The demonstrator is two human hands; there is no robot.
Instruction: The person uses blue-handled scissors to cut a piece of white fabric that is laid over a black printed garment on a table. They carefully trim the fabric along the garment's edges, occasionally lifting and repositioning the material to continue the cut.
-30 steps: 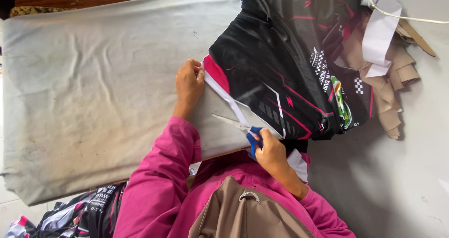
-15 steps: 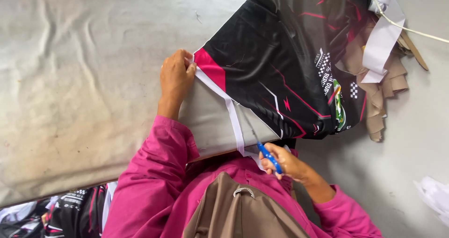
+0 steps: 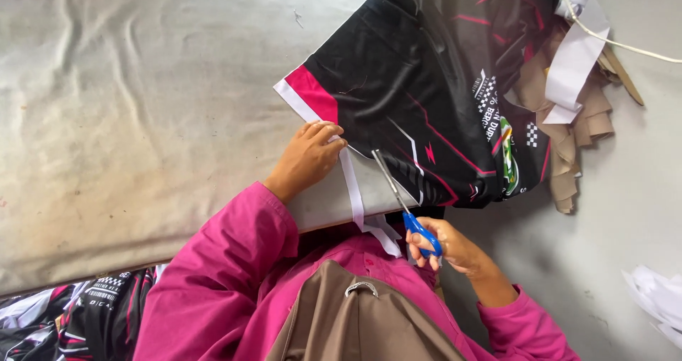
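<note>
Head view, left hand pressing fabric flat, right hand gripping scissors

Lighting: soft, even daylight, bright overall, no glare. Shadows: faint, diffuse, gathered in the wrinkles of the grey tabletop cover and beneath its near edge. Focus: sharp across the frame; print on the black fabric crisp. Distortion: slight wide-angle stretch toward the corners.

- Long magenta-pink sleeves are worn on both arms, loosely creased, ending at the wrists.
- A taupe-brown cloth with a small metal ring is seen over the chest.
- Both hands are bare.
</note>
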